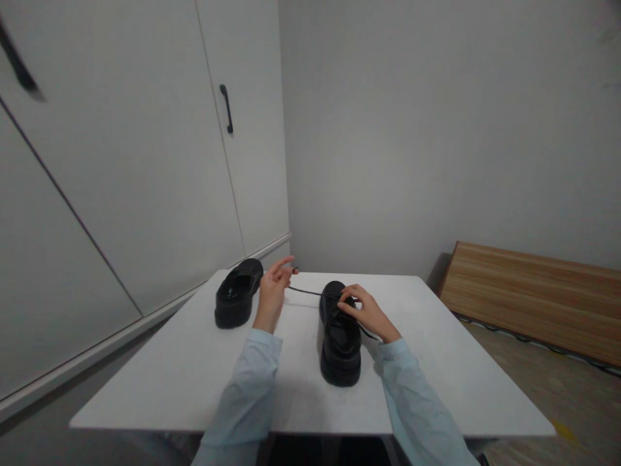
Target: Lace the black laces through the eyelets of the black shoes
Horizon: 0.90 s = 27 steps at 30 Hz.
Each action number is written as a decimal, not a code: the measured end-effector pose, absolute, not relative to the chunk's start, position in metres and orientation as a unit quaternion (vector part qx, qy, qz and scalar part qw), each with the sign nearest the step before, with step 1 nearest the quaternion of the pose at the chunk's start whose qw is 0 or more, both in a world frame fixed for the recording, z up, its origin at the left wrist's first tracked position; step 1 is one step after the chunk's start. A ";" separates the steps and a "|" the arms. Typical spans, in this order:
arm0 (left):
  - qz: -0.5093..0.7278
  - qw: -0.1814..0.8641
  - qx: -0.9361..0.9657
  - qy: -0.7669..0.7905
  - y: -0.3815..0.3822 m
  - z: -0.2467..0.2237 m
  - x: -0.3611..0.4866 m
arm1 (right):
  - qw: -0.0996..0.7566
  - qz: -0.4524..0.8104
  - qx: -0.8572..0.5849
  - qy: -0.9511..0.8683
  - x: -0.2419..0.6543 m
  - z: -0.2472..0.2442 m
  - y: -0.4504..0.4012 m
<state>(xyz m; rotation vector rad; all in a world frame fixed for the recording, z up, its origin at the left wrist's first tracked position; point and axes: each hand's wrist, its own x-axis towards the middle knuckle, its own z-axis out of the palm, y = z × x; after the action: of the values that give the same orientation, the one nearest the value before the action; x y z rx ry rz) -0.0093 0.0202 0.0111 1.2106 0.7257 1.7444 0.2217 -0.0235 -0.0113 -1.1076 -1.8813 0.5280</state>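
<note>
A black lace-up shoe (340, 355) stands on the white table, heel towards me. From its front a thin black shoelace (305, 291) runs left, taut, to my left hand (275, 286). That hand pinches the lace near its end, with the index finger stretched out. Over the shoe's lacing, my right hand (363, 308) has thumb and fingers pinched together on the lace; the exact grip is partly hidden. Another lace end hangs down on the shoe's right side. The second black shoe (237, 294) sits at the table's far left, beyond my left wrist.
The white table (436, 388) stretches across in front of me. White cupboard doors (145, 162) with black handles rise on the left, and a grey wall (436, 129) at the back. A wood-grain board (533, 291) leans on the right, with cables along its lower edge.
</note>
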 end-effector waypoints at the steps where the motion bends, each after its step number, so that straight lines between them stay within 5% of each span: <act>1: 0.679 0.411 0.519 0.318 0.020 0.011 -0.008 | 0.435 0.210 -0.447 -0.753 0.221 -0.012 -0.023; 10: 0.469 0.311 0.735 0.378 0.016 0.005 0.002 | 0.420 0.189 -0.458 -0.760 0.221 -0.015 -0.018; 27: 0.390 0.250 0.812 0.355 0.021 -0.012 0.010 | 0.407 0.178 -0.479 -0.757 0.216 -0.023 -0.015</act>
<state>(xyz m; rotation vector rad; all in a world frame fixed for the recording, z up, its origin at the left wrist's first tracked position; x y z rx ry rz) 0.0098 0.0210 -0.0123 2.2110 0.9664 1.0609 0.2161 -0.0146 -0.0229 -1.2078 -1.9077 0.4493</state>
